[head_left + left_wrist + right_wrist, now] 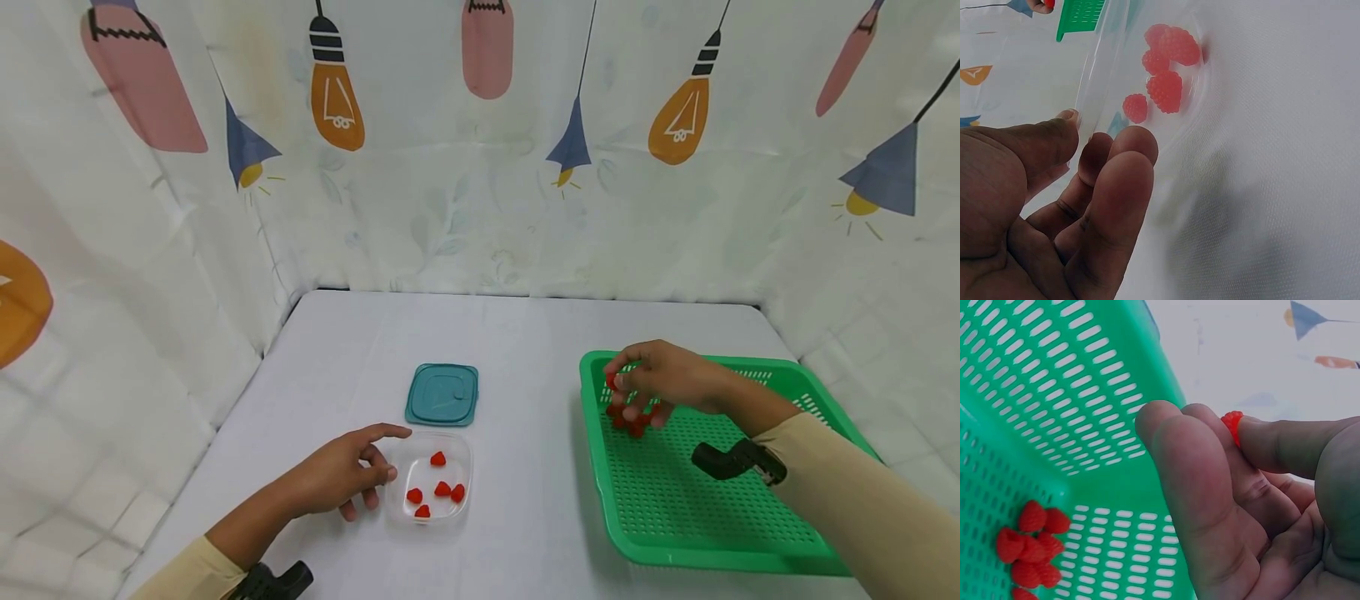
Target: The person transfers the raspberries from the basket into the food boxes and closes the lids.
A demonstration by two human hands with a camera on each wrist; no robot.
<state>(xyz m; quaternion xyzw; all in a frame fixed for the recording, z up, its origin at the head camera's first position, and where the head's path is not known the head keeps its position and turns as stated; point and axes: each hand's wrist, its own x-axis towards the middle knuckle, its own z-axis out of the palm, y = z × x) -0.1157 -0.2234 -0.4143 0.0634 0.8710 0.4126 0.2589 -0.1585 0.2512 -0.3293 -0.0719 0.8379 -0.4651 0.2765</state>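
A clear plastic container (464,454) stands on the white table, with several red raspberries (1165,92) inside. My left hand (347,472) is at its left side, the index finger reaching along the far corner and the thumb at the wall, other fingers loosely bent. Over the far left corner of a green basket (697,500), my right hand (663,379) pinches one raspberry (1232,425) between thumb and fingers. More raspberries (1029,540) lie heaped on the basket floor below that hand.
A teal square lid (442,395) lies flat just behind the clear container. White printed curtains (465,208) enclose the table (525,333) at the back and both sides. The basket's raised rim stands between the right hand and the container.
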